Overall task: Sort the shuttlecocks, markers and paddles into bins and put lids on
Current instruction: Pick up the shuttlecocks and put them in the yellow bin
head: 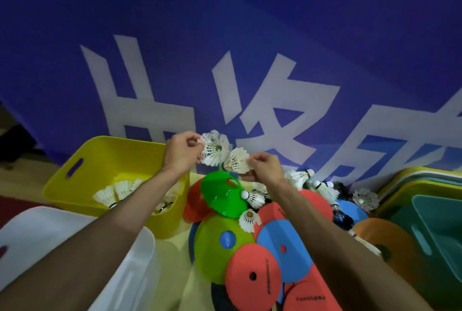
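My left hand pinches a white shuttlecock by its feathers, held above the pile. My right hand pinches a second white shuttlecock just beside it; the two shuttlecocks touch. Below the hands lies a heap of disc markers: a green one, a lime one, red ones and a blue one. Several loose shuttlecocks lie among the discs. A yellow bin at left holds several shuttlecocks.
A white bin stands at the lower left under my left forearm. A teal bin stands at the right, with stacked lids behind it. An orange disc lies beside the teal bin. A blue banner wall rises behind.
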Available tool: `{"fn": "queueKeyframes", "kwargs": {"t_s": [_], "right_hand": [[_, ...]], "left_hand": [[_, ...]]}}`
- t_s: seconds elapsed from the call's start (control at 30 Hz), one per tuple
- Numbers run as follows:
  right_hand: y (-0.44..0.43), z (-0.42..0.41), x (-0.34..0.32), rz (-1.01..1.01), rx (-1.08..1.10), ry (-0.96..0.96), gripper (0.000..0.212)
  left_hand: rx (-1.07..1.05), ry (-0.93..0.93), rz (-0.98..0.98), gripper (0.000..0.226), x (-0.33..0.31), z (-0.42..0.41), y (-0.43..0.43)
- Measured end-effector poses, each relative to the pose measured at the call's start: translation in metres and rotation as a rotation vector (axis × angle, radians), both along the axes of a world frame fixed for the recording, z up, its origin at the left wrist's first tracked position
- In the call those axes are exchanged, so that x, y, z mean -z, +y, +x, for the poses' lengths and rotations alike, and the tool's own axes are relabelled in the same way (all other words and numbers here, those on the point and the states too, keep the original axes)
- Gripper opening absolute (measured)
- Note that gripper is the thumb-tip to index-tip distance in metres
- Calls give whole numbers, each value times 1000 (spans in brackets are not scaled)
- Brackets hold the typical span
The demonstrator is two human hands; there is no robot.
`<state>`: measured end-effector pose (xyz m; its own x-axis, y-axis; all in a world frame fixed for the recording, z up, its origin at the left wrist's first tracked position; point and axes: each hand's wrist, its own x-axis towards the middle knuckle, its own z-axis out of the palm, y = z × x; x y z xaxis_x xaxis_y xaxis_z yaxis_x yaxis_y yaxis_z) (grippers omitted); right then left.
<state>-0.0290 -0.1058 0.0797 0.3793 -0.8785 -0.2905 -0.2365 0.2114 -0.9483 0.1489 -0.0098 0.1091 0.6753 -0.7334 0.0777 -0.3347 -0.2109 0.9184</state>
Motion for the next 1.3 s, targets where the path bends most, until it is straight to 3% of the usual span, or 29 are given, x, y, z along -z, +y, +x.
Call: {"fn": "queueKeyframes", "kwargs": {"t_s": [0.27, 0.63, 0.87, 1.13, 1.3], "right_hand": [[42, 86, -7, 190, -79, -159, 4], [69, 143, 7, 230, -206, -86, 7], [52, 123, 4, 161, -323, 1, 8], [5, 59, 5, 79, -244, 99, 10], [-15, 10, 13, 26, -204, 159, 13]], "left_hand": [[-260, 175, -112, 7, 12, 62, 76], [-427, 221, -46, 21, 35, 99, 110], [-330, 127, 90, 30, 44, 91, 99], [-247, -139, 212, 21, 48, 37, 55], [-39, -115, 165, 21, 60, -11, 27]]}}
